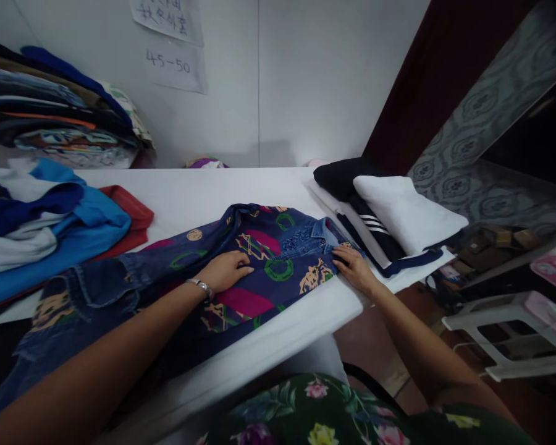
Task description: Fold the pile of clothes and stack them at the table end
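Observation:
A dark blue patterned shirt point(259, 296) with a denim collar lies spread over the white table, its collar end toward the right. Green rings, magenta patches and tan figures cover its fabric. Near the shirt's middle, my left hand point(225, 272), with a metal band on its wrist, pinches the cloth with fingers bent and thumb close to them. My right hand point(353, 267) grips the shirt's edge beside the collar; its fingertips are partly hidden in the fabric. Toward the lower left, the sleeve and denim parts bunch beneath and beyond my left forearm.
Folded clothes point(375, 228) with a white garment point(408, 210) on top lie at the table's right end. A loose heap of blue, white and red clothes point(83, 222) lies left, below a tall clothes stack point(60, 105). A white plastic stool point(514, 334) stands right.

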Motion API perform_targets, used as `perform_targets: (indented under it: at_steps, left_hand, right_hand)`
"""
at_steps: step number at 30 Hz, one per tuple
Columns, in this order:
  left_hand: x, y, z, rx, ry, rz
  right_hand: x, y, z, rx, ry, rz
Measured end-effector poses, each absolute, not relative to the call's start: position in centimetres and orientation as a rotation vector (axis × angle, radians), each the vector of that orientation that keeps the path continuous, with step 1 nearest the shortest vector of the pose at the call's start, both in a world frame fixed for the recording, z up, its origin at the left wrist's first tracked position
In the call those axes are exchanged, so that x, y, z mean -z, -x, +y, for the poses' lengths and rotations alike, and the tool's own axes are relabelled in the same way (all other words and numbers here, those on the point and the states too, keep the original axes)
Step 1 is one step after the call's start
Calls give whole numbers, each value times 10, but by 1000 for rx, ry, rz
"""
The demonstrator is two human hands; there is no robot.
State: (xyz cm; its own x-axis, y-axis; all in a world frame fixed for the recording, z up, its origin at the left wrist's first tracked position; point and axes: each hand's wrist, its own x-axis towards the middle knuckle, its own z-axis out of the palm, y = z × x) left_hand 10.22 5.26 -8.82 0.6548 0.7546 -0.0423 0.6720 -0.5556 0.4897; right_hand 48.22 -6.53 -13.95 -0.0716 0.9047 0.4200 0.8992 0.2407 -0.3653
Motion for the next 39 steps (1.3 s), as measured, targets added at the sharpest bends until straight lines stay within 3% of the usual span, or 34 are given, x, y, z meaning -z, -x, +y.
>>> perform_targets:
  at_steps: [13, 31, 39]
  left_hand:
    - [105, -110, 54, -442, -2105, 1514]
    - [101, -107, 39, -412, -2516, 1613]
    - [105, -105, 44, -336, -2586, 1564]
  right_hand:
    - [133, -477, -56, -198, 1647, -1707]
    - [130, -444, -61, 134, 1750, -1842]
    - [112, -365, -60, -216, 1581, -2442]
